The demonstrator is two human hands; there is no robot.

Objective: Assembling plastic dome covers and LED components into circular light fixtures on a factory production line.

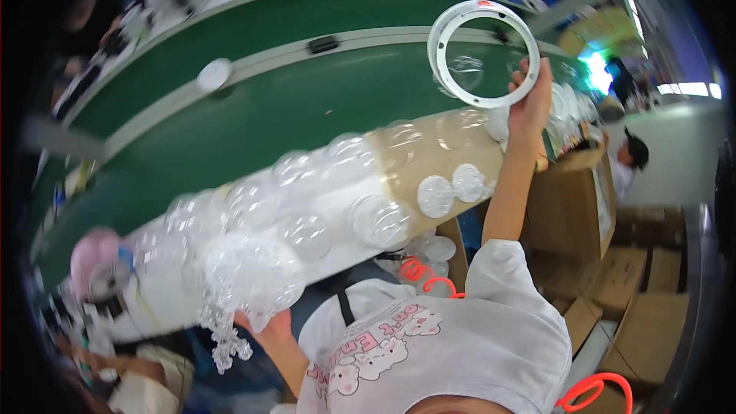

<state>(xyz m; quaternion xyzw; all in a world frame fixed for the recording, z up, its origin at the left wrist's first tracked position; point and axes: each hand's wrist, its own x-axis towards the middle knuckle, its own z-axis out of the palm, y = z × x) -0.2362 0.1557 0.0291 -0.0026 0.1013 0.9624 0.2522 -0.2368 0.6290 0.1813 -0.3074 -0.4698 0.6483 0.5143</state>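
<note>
My right hand (531, 100) raised over green conveyor belt (291, 107), fingers pinching white plastic ring (483, 54) at lower right rim. My left hand (272, 330) low, beneath bag of clear plastic domes (238, 261); finger posture cannot tell. Brown cardboard boxes (571, 207) stacked right of tan worktable (429, 161). White round cap (214, 74) on belt divider.

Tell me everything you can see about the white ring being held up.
The white ring is a thin, round plastic-looking hoop with an open centre and a small red mark on its top edge. It is raised above the green conveyor belt, facing the camera. The right hand grips its lower right rim; nothing else touches it.
</note>
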